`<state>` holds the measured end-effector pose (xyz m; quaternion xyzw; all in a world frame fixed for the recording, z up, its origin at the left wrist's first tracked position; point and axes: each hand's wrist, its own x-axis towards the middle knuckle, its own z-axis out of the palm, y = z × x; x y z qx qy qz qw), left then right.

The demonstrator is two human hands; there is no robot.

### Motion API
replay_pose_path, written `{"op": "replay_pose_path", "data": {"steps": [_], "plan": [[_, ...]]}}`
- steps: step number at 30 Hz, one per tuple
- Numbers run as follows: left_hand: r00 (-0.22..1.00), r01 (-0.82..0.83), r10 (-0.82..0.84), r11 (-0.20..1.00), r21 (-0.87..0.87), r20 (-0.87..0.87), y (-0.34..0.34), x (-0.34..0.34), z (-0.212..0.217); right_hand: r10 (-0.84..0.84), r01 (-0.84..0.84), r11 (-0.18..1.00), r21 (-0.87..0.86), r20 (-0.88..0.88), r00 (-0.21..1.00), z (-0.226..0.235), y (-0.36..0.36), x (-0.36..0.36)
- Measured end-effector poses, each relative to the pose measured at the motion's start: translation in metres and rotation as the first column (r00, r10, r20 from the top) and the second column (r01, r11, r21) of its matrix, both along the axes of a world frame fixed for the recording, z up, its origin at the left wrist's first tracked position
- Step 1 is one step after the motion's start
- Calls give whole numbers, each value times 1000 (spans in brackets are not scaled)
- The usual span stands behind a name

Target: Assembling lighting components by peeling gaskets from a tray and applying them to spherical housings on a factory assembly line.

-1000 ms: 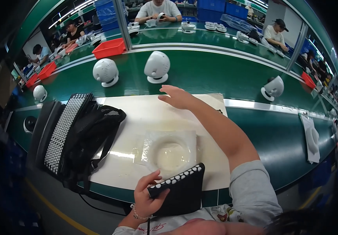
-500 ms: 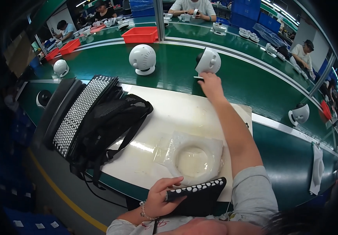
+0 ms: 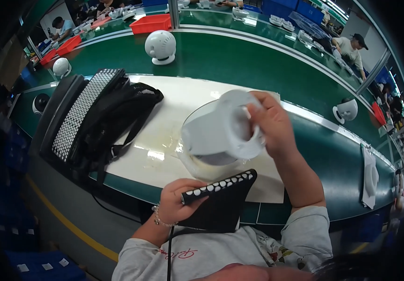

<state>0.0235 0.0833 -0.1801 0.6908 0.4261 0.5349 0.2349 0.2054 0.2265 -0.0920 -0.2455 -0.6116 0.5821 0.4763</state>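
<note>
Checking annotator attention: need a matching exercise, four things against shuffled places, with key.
1. White rounded plastic housing
2. Flat black piece with white-dotted edge
3. Black mesh-fabric pile with straps
4. Largest-looking rectangular red plastic tray

A. Beyond the green belt, beside a metal post
B. In the left hand
C. In the right hand
D. At the left side of the white board

Pairs: 1-C, 2-B, 3-D, 4-A

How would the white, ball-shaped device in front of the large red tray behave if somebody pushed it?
The white, ball-shaped device might tip, since it bulges wide above a smaller disc base. It probably would not roll while upright, because that base sits flat. Its smooth surface suggests stiffness.
</note>
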Motion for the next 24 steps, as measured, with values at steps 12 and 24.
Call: {"op": "replay_pose_path", "data": {"steps": [12,24], "plan": [[970,-54,81,991,-123,229,-5,-2,-13,-183,-52,699,713,248,951,-49,-37,47],[954,-80,119,986,-149,276,-5,0,-11,-208,-149,532,834,299,932,-53,-46,39]]}}
